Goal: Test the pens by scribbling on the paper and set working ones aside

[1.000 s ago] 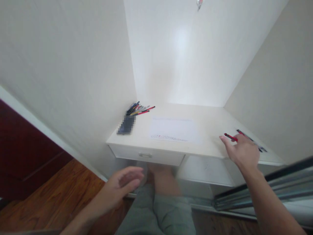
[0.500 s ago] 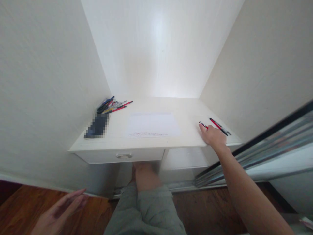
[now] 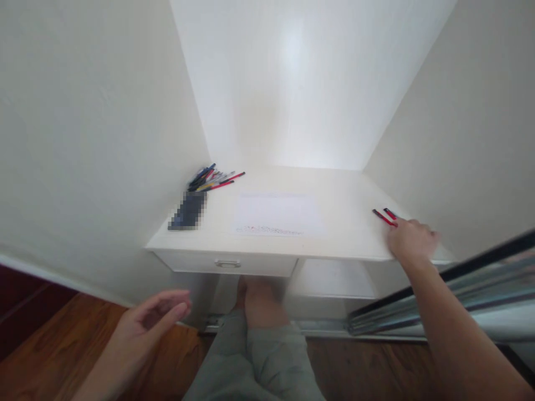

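My right hand (image 3: 413, 240) is at the right end of the white desk, its fingers closed round a red pen (image 3: 383, 216) whose dark tip points to the back left. Just beyond it a second red pen (image 3: 390, 213) lies on the desk, partly hidden by the hand. My left hand (image 3: 156, 317) hangs in the air below the desk's front left edge, fingers curved and apart, with nothing in it. A white paper (image 3: 278, 211) with small red and dark marks along its near edge lies mid-desk.
A pile of pens (image 3: 207, 179) lies at the desk's back left, with a blurred dark object (image 3: 190, 211) in front. Walls enclose the desk (image 3: 343, 223) on three sides. Below it are a drawer (image 3: 254, 265) and my legs; a dark-edged metal frame (image 3: 418, 301) stands at right.
The view has shifted, so the desk sits further right. My right hand has moved right with its pen, close beside the other red pen. My left hand has risen and moved right.
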`<action>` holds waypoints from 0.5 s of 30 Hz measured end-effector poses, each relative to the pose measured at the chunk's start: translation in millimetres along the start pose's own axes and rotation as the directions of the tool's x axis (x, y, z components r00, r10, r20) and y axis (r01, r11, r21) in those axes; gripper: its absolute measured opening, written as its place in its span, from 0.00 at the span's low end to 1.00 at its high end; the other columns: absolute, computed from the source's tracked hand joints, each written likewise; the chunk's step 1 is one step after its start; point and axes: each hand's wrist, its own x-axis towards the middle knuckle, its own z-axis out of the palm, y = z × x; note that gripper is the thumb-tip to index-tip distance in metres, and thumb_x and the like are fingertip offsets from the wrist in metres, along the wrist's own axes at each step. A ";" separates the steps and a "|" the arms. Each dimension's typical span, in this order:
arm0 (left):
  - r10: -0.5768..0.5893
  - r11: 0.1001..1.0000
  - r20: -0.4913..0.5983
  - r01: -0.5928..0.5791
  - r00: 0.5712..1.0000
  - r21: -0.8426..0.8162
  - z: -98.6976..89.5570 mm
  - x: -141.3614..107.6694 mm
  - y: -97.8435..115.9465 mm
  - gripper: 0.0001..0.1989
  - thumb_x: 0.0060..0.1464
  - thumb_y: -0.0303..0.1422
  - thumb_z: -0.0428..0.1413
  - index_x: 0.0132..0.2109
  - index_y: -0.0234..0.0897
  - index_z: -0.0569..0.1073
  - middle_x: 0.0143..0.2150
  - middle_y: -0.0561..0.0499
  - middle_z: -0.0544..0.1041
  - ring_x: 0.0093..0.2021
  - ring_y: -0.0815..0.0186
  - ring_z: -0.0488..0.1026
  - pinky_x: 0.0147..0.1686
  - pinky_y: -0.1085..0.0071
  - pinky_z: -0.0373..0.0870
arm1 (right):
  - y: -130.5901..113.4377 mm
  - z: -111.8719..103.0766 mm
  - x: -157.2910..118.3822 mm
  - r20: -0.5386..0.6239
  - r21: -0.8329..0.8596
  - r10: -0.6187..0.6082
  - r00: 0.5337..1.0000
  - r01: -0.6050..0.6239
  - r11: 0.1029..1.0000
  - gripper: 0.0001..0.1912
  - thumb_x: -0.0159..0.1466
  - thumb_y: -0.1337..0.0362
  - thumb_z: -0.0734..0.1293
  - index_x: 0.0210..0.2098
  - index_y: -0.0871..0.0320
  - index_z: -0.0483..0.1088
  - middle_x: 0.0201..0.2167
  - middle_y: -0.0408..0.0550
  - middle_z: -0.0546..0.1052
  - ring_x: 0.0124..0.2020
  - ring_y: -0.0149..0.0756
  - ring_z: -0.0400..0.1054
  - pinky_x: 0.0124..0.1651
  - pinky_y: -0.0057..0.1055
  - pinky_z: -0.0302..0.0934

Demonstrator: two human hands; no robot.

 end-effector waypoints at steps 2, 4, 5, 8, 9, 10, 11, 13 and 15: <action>0.036 0.999 0.077 -0.033 0.996 -0.041 11.5 -0.9 24.5 0.21 0.43 0.51 0.72 0.38 0.41 0.85 0.35 0.47 0.86 0.36 0.57 0.84 0.39 0.67 0.83 | 1.1 7.7 8.6 -0.022 0.006 0.042 0.999 -0.042 0.999 0.24 0.74 0.61 0.55 0.49 0.64 0.81 0.45 0.69 0.80 0.52 0.61 0.74 0.50 0.49 0.56; 0.093 0.996 0.179 -0.088 0.979 -0.034 22.9 -1.6 42.6 0.17 0.48 0.48 0.70 0.38 0.40 0.85 0.36 0.47 0.86 0.37 0.56 0.83 0.39 0.67 0.82 | 2.9 14.5 15.8 -0.007 0.036 0.072 0.997 -0.072 0.997 0.23 0.73 0.60 0.58 0.49 0.62 0.82 0.44 0.71 0.80 0.51 0.62 0.74 0.49 0.51 0.55; 0.125 0.992 0.232 -0.125 0.965 -0.014 27.9 -1.7 48.5 0.15 0.50 0.47 0.69 0.38 0.40 0.85 0.37 0.47 0.86 0.37 0.57 0.83 0.39 0.67 0.81 | 4.4 17.4 18.2 -0.005 0.057 0.097 0.995 -0.097 0.994 0.22 0.72 0.60 0.59 0.48 0.61 0.83 0.44 0.72 0.80 0.51 0.62 0.74 0.48 0.51 0.55; 0.219 0.966 0.342 -0.252 0.914 0.054 40.1 0.7 52.7 0.13 0.60 0.44 0.64 0.41 0.41 0.86 0.41 0.47 0.86 0.42 0.58 0.82 0.45 0.67 0.79 | 11.0 23.2 21.1 -0.086 0.171 0.102 0.991 -0.086 0.981 0.23 0.69 0.59 0.58 0.46 0.55 0.85 0.46 0.73 0.78 0.51 0.64 0.72 0.46 0.56 0.56; 0.240 0.955 0.370 -0.287 0.897 0.078 43.3 3.0 49.3 0.12 0.62 0.44 0.63 0.43 0.42 0.86 0.43 0.47 0.86 0.43 0.58 0.82 0.47 0.67 0.78 | 13.2 23.8 21.4 -0.121 0.211 0.066 0.990 -0.039 0.977 0.24 0.69 0.58 0.57 0.46 0.52 0.85 0.48 0.74 0.77 0.52 0.65 0.71 0.45 0.57 0.56; 0.250 0.945 0.393 -0.311 0.885 0.098 46.3 6.2 43.6 0.13 0.63 0.43 0.61 0.45 0.42 0.86 0.44 0.47 0.86 0.45 0.58 0.82 0.48 0.66 0.77 | 15.0 23.6 22.0 -0.140 0.238 0.058 0.988 -0.023 0.971 0.24 0.69 0.57 0.56 0.45 0.51 0.85 0.48 0.74 0.76 0.51 0.66 0.71 0.44 0.57 0.57; 0.250 0.939 0.411 -0.322 0.877 0.117 49.3 10.2 35.6 0.13 0.65 0.43 0.60 0.46 0.42 0.86 0.45 0.47 0.86 0.46 0.58 0.82 0.49 0.66 0.76 | 16.1 22.8 23.2 -0.123 0.249 0.040 0.992 -0.008 0.968 0.24 0.68 0.57 0.57 0.45 0.51 0.85 0.48 0.74 0.76 0.50 0.66 0.72 0.43 0.57 0.58; 0.228 0.937 0.422 -0.316 0.877 0.151 55.3 20.5 13.6 0.15 0.66 0.43 0.58 0.49 0.42 0.85 0.46 0.46 0.85 0.47 0.57 0.81 0.50 0.65 0.76 | 16.4 20.6 28.0 -0.032 0.243 0.069 0.997 -0.059 0.968 0.23 0.67 0.59 0.59 0.48 0.55 0.85 0.46 0.75 0.78 0.47 0.64 0.74 0.40 0.53 0.59; 0.216 0.928 0.408 -0.316 0.887 0.196 61.2 32.3 -14.2 0.16 0.66 0.43 0.57 0.50 0.41 0.84 0.45 0.45 0.85 0.46 0.56 0.81 0.49 0.64 0.76 | 15.1 19.5 35.4 0.053 0.219 0.111 0.992 -0.120 0.968 0.22 0.68 0.61 0.61 0.52 0.58 0.83 0.45 0.75 0.80 0.45 0.61 0.76 0.38 0.49 0.59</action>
